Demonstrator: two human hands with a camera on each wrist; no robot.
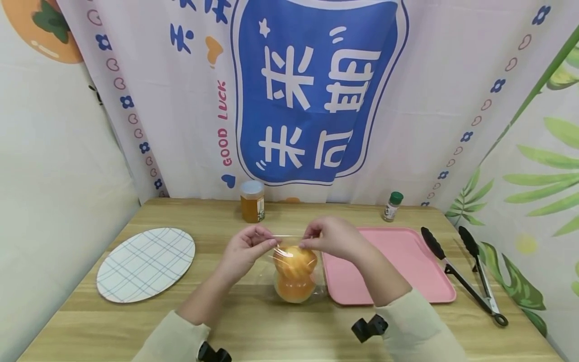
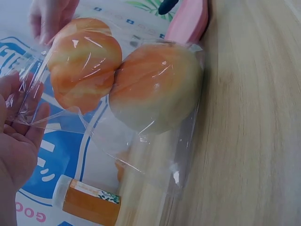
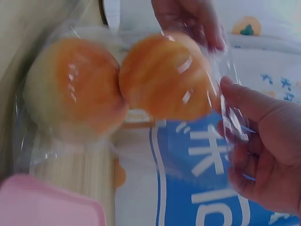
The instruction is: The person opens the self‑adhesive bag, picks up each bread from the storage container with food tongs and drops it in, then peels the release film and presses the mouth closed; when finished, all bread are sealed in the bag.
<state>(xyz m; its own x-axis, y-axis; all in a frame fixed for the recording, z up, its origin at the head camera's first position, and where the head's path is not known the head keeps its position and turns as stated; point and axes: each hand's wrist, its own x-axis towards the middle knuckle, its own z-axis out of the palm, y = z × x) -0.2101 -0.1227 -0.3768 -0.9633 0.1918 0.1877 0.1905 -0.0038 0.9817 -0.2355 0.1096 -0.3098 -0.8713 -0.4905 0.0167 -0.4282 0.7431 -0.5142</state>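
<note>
A clear plastic bag [image 2: 136, 162] stands at the middle front of the table with two bread buns in it. The twisted, golden bun [image 1: 295, 262] sits on top of the rounder bun [image 1: 296, 291], whose paler side shows in both wrist views. My left hand [image 1: 246, 251] pinches the bag's top edge at its left corner between thumb and fingers. At the opposite corner, my right hand [image 1: 336, 239] pinches the same edge. The bag's mouth is stretched level between the hands, above the upper bun.
To the left lies an oval checked placemat [image 1: 146, 265]. A pink tray [image 1: 393, 266] lies to the right, with black-tipped tongs [image 1: 432, 243] beside it. At the back stand a jar of amber contents [image 1: 252, 203] and a green-capped shaker [image 1: 392, 206]. A printed curtain [image 1: 194, 125] hangs behind.
</note>
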